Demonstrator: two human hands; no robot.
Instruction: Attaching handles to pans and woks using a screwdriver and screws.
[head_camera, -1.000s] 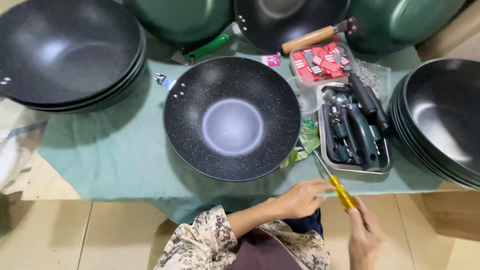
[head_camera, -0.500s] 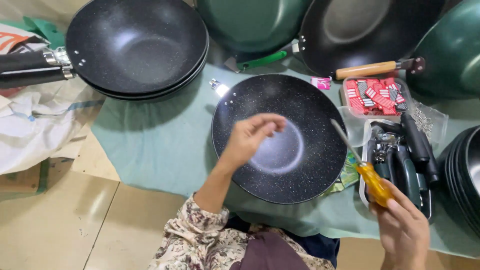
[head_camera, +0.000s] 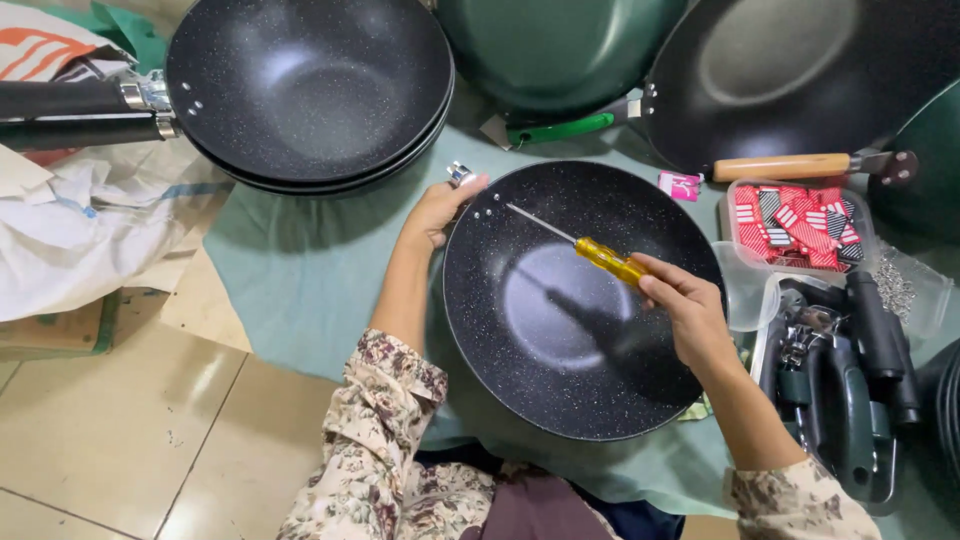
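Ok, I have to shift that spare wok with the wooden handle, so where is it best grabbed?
Take the wooden handle around its middle, coming from above and from the right hand's side. It lies bare and nearly level, jutting right from the wok, its metal end free. The container of red packets sits just below it, so a grip from underneath looks cramped.

Stacked black woks, tray of handles.

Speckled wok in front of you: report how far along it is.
Done: the speckled wok lies on the green cloth, rivet holes facing the left hand. In hand: left hand grips the rim by a metal fitting; right hand aims the yellow screwdriver at the holes. Left: no handle on this wok; handles wait in the tray.
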